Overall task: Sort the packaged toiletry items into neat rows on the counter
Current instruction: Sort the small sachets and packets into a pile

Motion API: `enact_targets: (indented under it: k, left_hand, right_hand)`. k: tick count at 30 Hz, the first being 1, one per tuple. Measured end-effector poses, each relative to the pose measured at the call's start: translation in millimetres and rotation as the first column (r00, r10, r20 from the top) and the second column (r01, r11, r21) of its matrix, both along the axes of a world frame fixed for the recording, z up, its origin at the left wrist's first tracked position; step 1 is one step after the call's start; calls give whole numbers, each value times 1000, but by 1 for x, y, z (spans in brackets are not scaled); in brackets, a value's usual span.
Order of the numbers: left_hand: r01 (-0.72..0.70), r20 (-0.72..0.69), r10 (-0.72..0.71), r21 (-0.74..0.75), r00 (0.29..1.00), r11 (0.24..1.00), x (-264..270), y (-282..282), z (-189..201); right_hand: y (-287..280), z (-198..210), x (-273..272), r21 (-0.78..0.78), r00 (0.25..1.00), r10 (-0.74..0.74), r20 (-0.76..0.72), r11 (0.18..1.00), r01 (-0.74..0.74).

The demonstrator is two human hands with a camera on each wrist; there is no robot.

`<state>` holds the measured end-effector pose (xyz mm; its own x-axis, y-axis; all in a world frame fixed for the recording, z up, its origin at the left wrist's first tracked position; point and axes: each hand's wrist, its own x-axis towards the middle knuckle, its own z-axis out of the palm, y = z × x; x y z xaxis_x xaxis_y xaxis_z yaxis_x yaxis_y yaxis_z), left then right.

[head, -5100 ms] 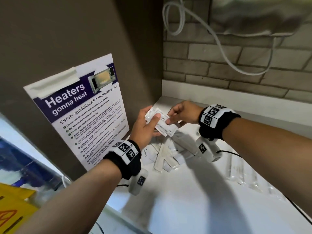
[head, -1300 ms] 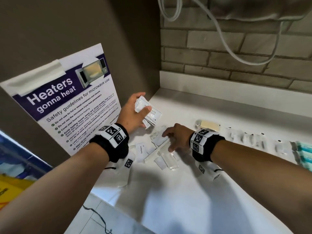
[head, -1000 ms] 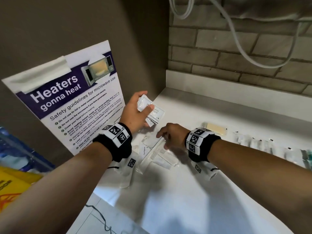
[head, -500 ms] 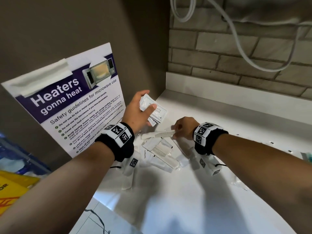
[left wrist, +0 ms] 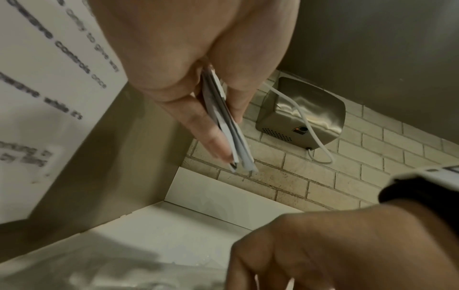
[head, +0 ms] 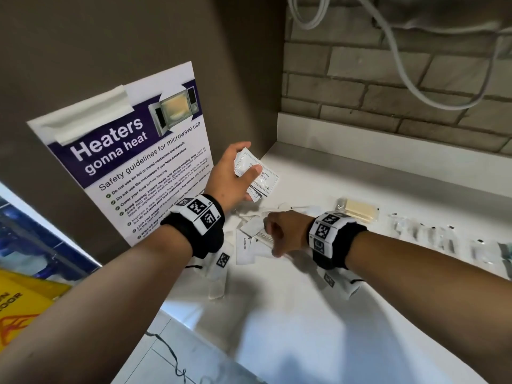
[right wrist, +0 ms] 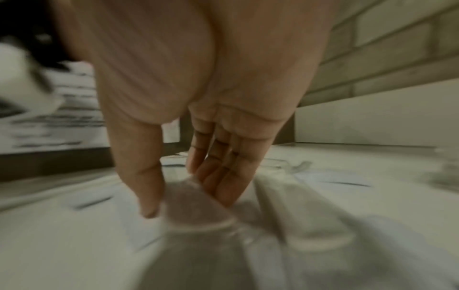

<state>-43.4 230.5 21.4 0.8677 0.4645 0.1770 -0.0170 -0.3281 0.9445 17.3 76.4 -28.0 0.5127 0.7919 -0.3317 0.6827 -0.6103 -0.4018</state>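
My left hand is raised near the wall and grips a thin stack of white sachets, edge-on in the left wrist view. My right hand is down on the loose pile of packets at the counter's left end, beside a white toothpaste packet and a wrapped comb. In the blurred right wrist view, thumb and fingers pinch a clear-wrapped packet from both sides. A beige soap packet and a row of clear packets lie to the right.
The white counter ends at a brick back wall and a brown side wall carrying a microwave safety poster. A steel hand dryer with a white cable hangs above. A yellow sign is at lower left.
My right hand, which had a comb packet lifted half a second ago, has dropped back onto the pile. My left hand keeps the same sachets in about the same place.
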Motion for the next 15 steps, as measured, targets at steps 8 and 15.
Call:
enact_targets:
  k: [8, 15]
  left_hand:
    - [-32, 16, 32, -26, 999, 999, -13, 8, -5]
    - [-32, 23, 33, -35, 999, 999, -11, 6, -2]
  right_hand:
    - [-11, 18, 25, 81, 989, -115, 88, 991, 108]
    - [-10, 6, 11, 75, 998, -65, 21, 995, 63]
